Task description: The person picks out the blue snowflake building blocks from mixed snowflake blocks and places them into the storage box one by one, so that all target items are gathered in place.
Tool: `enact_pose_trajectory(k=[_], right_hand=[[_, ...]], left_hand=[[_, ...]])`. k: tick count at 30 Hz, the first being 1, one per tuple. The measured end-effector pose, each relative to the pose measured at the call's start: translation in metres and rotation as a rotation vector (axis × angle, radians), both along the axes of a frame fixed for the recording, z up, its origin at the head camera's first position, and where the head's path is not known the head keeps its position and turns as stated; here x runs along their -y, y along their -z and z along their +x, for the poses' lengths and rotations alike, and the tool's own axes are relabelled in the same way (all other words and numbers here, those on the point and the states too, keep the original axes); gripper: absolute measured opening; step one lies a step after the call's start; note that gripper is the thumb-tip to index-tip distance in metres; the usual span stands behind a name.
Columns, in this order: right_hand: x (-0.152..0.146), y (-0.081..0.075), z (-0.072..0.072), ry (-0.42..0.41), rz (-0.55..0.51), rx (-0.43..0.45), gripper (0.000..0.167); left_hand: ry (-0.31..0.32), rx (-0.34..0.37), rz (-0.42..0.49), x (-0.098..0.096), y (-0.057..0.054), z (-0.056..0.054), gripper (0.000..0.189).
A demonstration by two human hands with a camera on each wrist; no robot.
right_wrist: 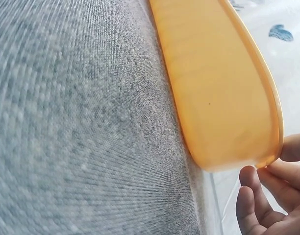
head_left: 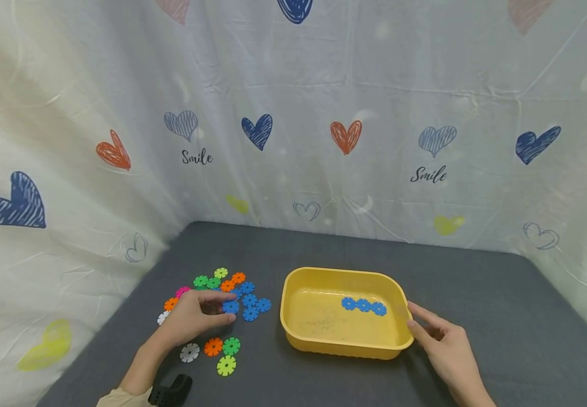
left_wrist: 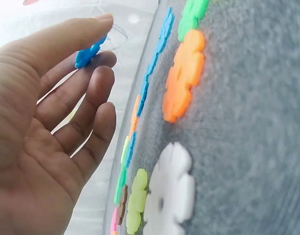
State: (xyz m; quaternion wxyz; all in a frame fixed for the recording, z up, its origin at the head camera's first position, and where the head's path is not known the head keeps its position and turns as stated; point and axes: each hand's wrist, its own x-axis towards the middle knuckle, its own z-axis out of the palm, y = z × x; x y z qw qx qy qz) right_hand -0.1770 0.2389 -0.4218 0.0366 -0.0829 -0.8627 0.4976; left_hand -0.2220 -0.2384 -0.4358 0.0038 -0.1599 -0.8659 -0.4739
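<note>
My left hand (head_left: 190, 317) pinches a blue notched plastic disc (left_wrist: 88, 53) between thumb and fingers, above the table at the left. Close by its fingertips lie several more blue discs (head_left: 250, 314). My right hand (head_left: 446, 347) holds the right end of a yellow plastic basin (head_left: 341, 349), thumb and fingers on the rim. In the right wrist view the basin's wall (right_wrist: 218, 88) hides its inside. On the basin floor, three blue discs (head_left: 363, 306) lie in a row.
Behind the left hand are green discs (head_left: 201, 281), orange discs (head_left: 238, 277) and a pink disc (head_left: 182, 291), partly hidden. Nearer lie a white disc (head_left: 189, 353), an orange, a green and a yellow-green disc (head_left: 226, 366). A printed curtain (head_left: 303, 169) hangs behind the grey table (head_left: 456, 282).
</note>
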Motion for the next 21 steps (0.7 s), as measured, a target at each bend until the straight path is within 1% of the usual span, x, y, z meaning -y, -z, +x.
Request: enact_pose_trajectory(k=[8, 12, 21], right_hand=[[0.000, 0.000, 0.000, -0.003, 0.018, -0.024, 0.051], [0.000, 0.000, 0.000, -0.008, 0.015, -0.027, 0.052], [-0.002, 0.000, 0.001, -0.004, 0.012, -0.015, 0.052]], left_hand=[[-0.021, -0.001, 0.043, -0.007, -0.003, 0.003, 0.044], [-0.028, -0.014, 0.058, -0.011, -0.005, 0.005, 0.045], [-0.098, -0.061, 0.079, -0.025, -0.012, 0.006, 0.046]])
